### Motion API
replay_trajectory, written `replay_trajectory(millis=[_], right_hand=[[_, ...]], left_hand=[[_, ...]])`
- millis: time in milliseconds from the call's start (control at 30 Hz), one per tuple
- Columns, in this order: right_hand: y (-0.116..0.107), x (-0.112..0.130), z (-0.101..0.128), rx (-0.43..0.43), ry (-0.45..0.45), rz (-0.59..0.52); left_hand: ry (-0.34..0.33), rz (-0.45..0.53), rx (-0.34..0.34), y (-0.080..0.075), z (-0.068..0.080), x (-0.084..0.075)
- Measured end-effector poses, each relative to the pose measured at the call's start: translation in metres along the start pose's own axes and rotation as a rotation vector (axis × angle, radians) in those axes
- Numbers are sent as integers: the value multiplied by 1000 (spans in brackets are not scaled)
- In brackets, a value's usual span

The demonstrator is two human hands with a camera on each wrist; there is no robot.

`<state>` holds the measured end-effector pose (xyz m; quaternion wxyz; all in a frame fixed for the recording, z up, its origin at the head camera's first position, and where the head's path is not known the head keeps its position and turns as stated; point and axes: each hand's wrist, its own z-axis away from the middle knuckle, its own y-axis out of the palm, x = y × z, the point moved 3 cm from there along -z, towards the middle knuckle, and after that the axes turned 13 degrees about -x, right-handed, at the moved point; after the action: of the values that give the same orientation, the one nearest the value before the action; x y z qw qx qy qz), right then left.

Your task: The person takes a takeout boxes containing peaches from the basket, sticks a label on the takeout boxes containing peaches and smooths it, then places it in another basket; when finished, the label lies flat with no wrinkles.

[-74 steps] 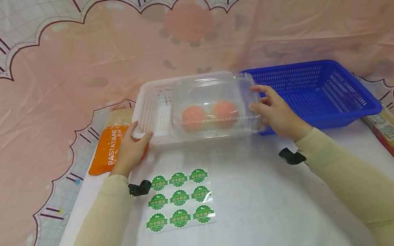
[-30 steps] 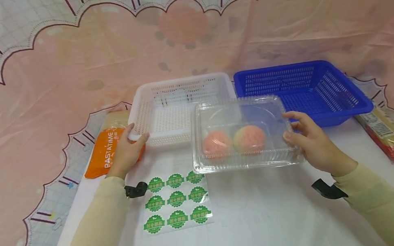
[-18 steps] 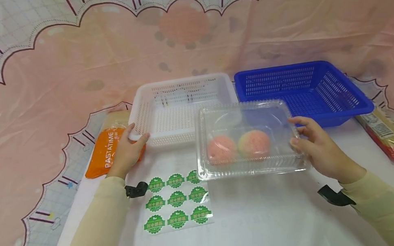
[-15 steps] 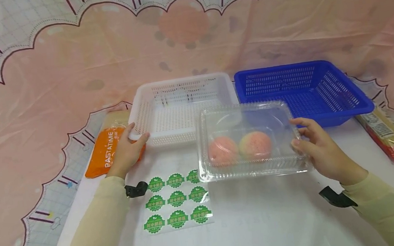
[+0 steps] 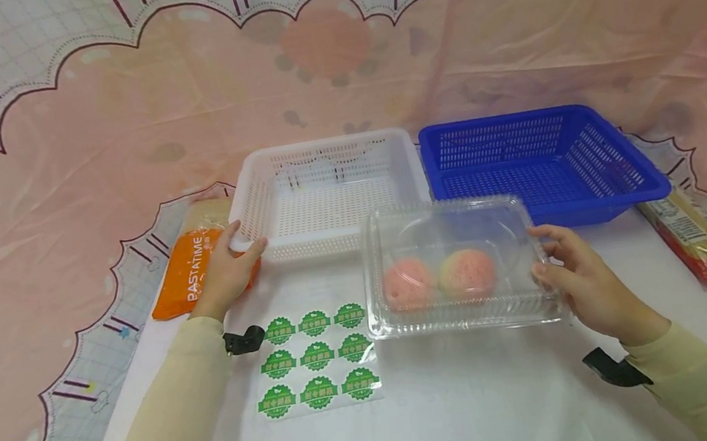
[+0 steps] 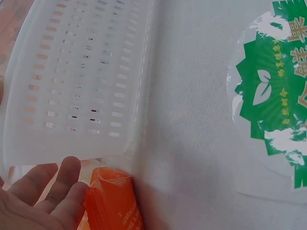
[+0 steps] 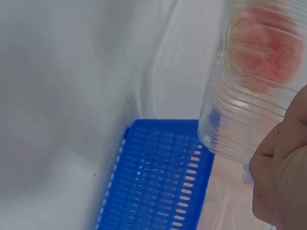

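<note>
Left to right. An orange pasta packet (image 5: 190,271) lies at the left edge of the worktop (image 5: 483,410), partly under the left hand (image 5: 227,269). The left hand rests on the near left corner of the white basket (image 5: 269,179), thumb hooked over the rim and fingers curled under it, so its grip is closed on that corner; the left wrist view shows the fingers (image 6: 57,184) against the perforated wall, just above the packet. The white basket holds nothing that can be seen.

In front of it, flat on the worktop, lies a sheet of nine green round stickers (image 5: 318,361); all nine appear to be in place on the sheet.

To the right of the sheet is the clear clamshell box (image 5: 454,230), lid down, with two pink-orange round fruits (image 5: 440,277) inside. Its left edge overlaps the sticker sheet's upper right corner. The right hand (image 5: 589,283) holds the box's right end, thumb on top and fingers round the side. Whether the box rests fully on the worktop or is slightly lifted cannot be told.

Behind it stands the blue basket (image 5: 647,188), also empty as far as shown. A long red and yellow packet (image 5: 704,244) lies at the far right.

Judged progress: the box is out in front of both baskets; no sticker is visible on its lid.
</note>
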<state>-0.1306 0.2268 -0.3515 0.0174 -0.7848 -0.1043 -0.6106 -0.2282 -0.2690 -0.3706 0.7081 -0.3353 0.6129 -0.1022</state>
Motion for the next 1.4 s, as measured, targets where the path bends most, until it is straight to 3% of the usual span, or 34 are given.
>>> replay_trajectory(millis=[200, 433, 967, 1400], right_hand=[[1, -6, 4, -8, -9, -44], [-2, -15, 12, -23, 19, 60], [-2, -31, 21, -16, 46, 134], [-7, -38, 24, -61, 78, 245]], left_hand=[[-5, -11, -2, -1, 0, -1], [-9, -4, 14, -2, 1, -2], [-9, 5, 20, -2, -2, 0], [2, 16, 21, -1, -2, -1]])
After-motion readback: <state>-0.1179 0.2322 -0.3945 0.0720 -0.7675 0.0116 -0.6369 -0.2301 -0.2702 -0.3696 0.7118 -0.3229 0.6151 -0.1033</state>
